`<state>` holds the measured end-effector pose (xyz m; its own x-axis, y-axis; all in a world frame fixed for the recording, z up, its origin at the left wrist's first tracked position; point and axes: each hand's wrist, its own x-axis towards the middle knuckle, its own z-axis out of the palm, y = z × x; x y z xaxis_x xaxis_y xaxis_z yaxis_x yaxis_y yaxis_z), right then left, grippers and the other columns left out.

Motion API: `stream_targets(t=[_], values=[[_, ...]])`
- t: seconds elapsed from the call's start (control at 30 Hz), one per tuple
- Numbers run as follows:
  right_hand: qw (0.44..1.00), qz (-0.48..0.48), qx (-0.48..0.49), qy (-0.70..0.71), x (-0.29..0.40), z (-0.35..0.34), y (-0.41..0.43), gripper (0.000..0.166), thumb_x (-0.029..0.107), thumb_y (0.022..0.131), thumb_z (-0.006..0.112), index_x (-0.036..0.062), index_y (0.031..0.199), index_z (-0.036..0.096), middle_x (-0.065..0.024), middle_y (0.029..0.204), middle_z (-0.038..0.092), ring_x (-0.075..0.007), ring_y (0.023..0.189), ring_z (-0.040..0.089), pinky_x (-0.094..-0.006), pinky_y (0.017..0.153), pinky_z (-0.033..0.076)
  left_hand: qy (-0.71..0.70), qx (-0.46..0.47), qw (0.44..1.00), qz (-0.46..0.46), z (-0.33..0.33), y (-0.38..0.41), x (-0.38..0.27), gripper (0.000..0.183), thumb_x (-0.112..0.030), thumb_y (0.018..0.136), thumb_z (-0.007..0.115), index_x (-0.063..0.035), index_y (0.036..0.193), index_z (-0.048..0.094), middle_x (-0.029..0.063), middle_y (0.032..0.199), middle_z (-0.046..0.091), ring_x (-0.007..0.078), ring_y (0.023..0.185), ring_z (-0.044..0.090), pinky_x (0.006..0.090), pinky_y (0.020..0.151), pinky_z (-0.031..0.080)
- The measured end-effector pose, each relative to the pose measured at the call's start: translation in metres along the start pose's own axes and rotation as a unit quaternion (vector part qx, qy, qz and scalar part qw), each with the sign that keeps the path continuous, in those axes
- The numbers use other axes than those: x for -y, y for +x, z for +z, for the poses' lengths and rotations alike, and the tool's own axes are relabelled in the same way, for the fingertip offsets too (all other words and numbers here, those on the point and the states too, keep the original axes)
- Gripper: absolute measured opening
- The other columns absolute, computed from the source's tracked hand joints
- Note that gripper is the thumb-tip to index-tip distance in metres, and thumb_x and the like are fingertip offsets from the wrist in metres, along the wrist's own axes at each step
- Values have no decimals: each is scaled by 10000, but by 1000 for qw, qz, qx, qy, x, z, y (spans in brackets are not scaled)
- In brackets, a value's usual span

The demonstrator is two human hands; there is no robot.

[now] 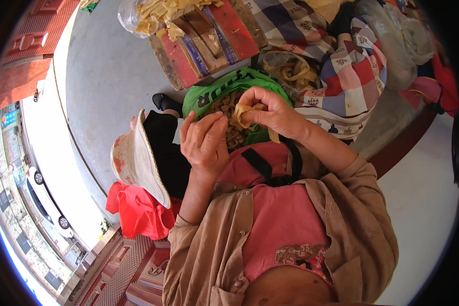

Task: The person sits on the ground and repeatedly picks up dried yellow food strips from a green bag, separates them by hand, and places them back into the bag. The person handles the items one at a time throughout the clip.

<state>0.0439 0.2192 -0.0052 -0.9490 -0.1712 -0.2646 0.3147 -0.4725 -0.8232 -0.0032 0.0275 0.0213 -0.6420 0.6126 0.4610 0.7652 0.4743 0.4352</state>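
Observation:
A tan, pliable strip (241,111) is pinched between the thumb and forefinger of my right hand (277,113). Part of it curls toward the left, and a short end hangs below the palm. My left hand (205,143) is just left of it with fingers bent; its thumb is mostly hidden, so whether it grips a small piece cannot be told. Beneath both hands lies a green plastic bag (199,100), its mouth spread around many short tan pieces (229,105). The bag bears large black lettering.
Beyond the bag stands a worn red wooden stool (235,25) with a slotted wooden block (204,32) and tan strips (157,15). At right, checked cloth (340,88) adjoins more strips (300,72) in clear plastic. A brimmed hat (137,160) and red bag (141,214) lie left.

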Motion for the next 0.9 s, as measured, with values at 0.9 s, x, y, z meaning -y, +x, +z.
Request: stream_targets(t=[0.9], values=[[957, -111, 43, -265, -3, -10, -33, 235, 178, 937, 618, 33, 1121, 630, -15, 621, 562, -65, 561, 504, -232, 535, 392, -700, -66, 527, -478, -8, -1, -9, 97, -48, 905, 590, -41, 809, 592, 0, 518, 450, 87, 386, 365, 293, 602, 507]])
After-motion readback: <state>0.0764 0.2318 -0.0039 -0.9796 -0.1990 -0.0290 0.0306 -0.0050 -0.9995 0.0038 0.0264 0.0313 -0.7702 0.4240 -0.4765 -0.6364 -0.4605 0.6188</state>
